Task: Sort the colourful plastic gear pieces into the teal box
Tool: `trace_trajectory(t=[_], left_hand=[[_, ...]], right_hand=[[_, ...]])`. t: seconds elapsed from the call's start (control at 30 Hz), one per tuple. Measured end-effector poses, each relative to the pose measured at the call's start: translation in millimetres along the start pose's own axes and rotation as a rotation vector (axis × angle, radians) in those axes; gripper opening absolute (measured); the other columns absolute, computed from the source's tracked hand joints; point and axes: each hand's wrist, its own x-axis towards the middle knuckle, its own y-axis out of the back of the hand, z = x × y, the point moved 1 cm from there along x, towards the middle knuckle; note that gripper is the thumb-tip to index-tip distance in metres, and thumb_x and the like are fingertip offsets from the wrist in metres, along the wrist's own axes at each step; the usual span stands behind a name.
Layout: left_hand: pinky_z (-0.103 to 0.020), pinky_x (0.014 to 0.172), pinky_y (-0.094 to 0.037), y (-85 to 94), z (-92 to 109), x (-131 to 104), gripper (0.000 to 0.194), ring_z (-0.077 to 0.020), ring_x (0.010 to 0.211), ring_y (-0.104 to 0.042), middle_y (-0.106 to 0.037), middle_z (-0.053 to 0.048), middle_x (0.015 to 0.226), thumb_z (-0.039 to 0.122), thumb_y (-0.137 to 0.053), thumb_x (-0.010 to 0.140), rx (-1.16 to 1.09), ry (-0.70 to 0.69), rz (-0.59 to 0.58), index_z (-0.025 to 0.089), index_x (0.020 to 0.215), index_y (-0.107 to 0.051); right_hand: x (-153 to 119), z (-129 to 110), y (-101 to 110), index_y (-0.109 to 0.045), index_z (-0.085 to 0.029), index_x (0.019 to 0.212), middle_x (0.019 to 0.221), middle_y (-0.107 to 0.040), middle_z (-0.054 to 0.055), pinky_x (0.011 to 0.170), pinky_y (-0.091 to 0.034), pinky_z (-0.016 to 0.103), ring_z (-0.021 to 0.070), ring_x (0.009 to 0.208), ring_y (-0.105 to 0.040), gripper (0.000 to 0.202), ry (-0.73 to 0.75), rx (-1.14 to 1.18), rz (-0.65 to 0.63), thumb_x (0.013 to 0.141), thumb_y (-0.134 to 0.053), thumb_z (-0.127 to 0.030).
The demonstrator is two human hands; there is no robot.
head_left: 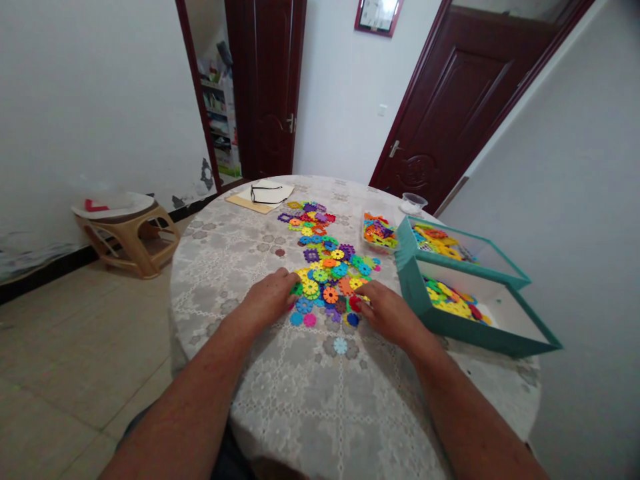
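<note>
A loose pile of colourful notched plastic discs [330, 293] lies on the tablecloth in front of me. My left hand [273, 297] is at the pile's left edge, fingers curled, with a green notched disc [297, 289] at the fingertips. On the right side of the pile, my right hand [386, 311] has a red notched disc [355, 303] between thumb and fingers. A light blue disc [341, 345] lies apart, nearer to me. Farther back, square and round frame-like pieces [311, 217] form a second cluster.
Two teal boxes [495, 347] with more pieces stand at the right, beside a clear tray [379, 249] of pieces. A clear plastic bowl [415, 202] is behind. Glasses [267, 195] rest on papers at the back left. A tan stool [130, 237] stands left of the round table.
</note>
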Motion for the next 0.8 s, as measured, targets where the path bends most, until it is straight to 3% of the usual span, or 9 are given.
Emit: trace_trajectory(t=[0.1, 0.2, 0.37, 0.57, 0.67, 0.8], left_hand=[[-0.032, 0.093, -0.047, 0.2, 0, 1, 0.031, -0.0266, 0.113, -0.065, -0.066, -0.013, 0.125, 0.026, -0.06, 0.093, 0.053, -0.024, 0.002, 0.021, 0.124, -0.065], [-0.034, 0.089, -0.048, 2.7, 2, 2, 0.026, -0.0274, 0.104, -0.067, -0.07, -0.015, 0.116, 0.024, -0.05, 0.098, 0.086, 0.0, 0.007, 0.018, 0.116, -0.068], [-0.035, 0.087, -0.047, 5.7, 2, 3, 0.024, -0.0274, 0.097, -0.068, -0.074, -0.015, 0.104, 0.015, -0.048, 0.095, 0.026, 0.043, 0.035, 0.017, 0.1, -0.071], [-0.031, 0.087, -0.047, 3.7, -4, 4, 0.021, -0.0227, 0.096, -0.068, -0.075, -0.008, 0.102, 0.023, -0.053, 0.097, -0.167, -0.079, 0.152, 0.02, 0.108, -0.071], [-0.032, 0.088, -0.048, 0.3, 1, 4, 0.018, -0.023, 0.096, -0.067, -0.072, -0.008, 0.1, 0.023, -0.055, 0.095, -0.188, -0.159, 0.121, 0.02, 0.102, -0.072], [-0.034, 0.095, -0.05, -7.3, 10, 6, 0.019, -0.024, 0.104, -0.065, -0.066, -0.01, 0.114, 0.019, -0.059, 0.092, -0.187, -0.177, 0.136, 0.019, 0.105, -0.072]], right_hand=[[0, 4, -5, -0.069, -0.018, 0.112, 0.113, -0.069, 0.011, 0.092, -0.046, 0.031, 0.0233, 0.106, -0.065, 0.019, -0.063, -0.046, -0.122, 0.098, -0.057, -0.025], [2, 7, -7, -0.068, -0.017, 0.112, 0.117, -0.067, 0.012, 0.091, -0.044, 0.029, 0.0225, 0.107, -0.064, 0.019, -0.086, -0.068, -0.156, 0.095, -0.06, -0.024], [4, 1, -11, -0.067, -0.016, 0.106, 0.111, -0.066, 0.013, 0.084, -0.041, 0.028, 0.0217, 0.098, -0.064, 0.017, -0.085, -0.175, -0.154, 0.1, -0.054, -0.025], [11, 11, -17, -0.066, -0.016, 0.101, 0.102, -0.068, 0.012, 0.076, -0.039, 0.028, 0.0201, 0.09, -0.063, 0.022, -0.128, -0.24, -0.07, 0.105, -0.046, -0.023], [14, 20, -18, -0.067, -0.016, 0.1, 0.1, -0.069, 0.011, 0.078, -0.04, 0.028, 0.0205, 0.091, -0.063, 0.02, -0.143, -0.16, 0.015, 0.103, -0.048, -0.022], [12, 17, -14, -0.068, -0.019, 0.097, 0.093, -0.072, 0.006, 0.078, -0.043, 0.028, 0.0195, 0.087, -0.064, 0.021, -0.059, 0.158, 0.082, 0.102, -0.049, -0.025]])
